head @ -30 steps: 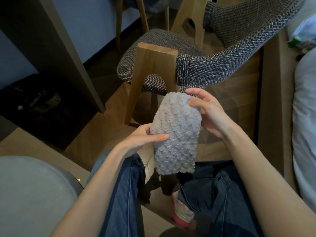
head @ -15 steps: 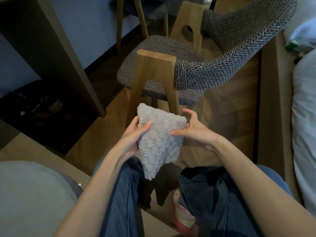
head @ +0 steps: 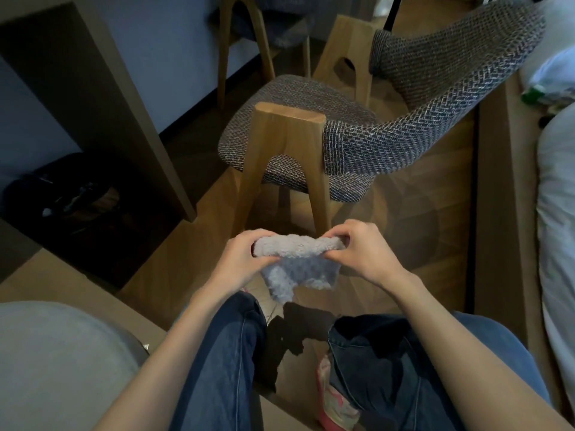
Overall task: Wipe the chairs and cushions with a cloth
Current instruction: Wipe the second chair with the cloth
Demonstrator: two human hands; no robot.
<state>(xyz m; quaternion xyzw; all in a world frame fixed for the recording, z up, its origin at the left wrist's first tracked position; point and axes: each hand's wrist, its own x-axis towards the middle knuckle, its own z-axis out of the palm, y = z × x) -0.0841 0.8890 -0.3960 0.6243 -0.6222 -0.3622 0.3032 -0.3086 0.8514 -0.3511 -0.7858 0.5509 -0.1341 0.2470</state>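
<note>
Cloth (head: 298, 259) is bunched between both hands, above the knees and just short of the chair (head: 311, 144), not touching it. Left hand (head: 239, 259) grips one end, fingers curled round it; right hand (head: 364, 250) pinches the other. Looks like folding it into a pad so it wipes flat. Chair's wooden leg (head: 286, 163) is nearest, woven seat (head: 298, 98) behind; wiping not yet started.
</note>
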